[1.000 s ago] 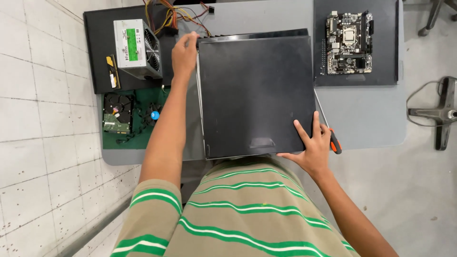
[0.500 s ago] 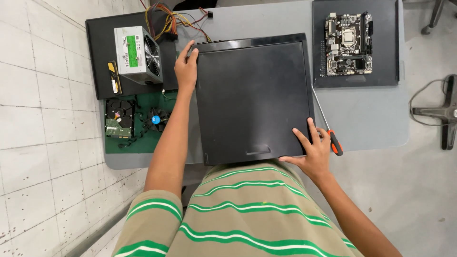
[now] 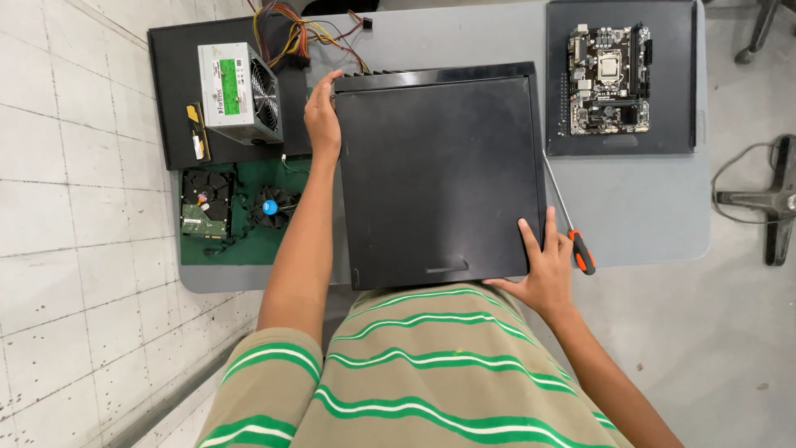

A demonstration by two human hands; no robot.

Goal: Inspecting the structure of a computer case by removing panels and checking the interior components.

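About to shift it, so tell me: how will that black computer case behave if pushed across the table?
The computer case looks rigid and probably heavy. Lying flat and broad, it should slide rather than tip. Its smooth top may be slippery; both hands, left hand and right hand, grip its edges.

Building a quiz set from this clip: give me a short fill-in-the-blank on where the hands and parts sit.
1. Both hands grip a black computer case lying flat on the grey ____.
2. The left hand holds the case at its far ____ corner.
3. Just right of the right hand lies a ____ with an orange and black handle.
4. The motherboard rests on a black mat to the ____ of the case.

Missing words: table; left; screwdriver; right
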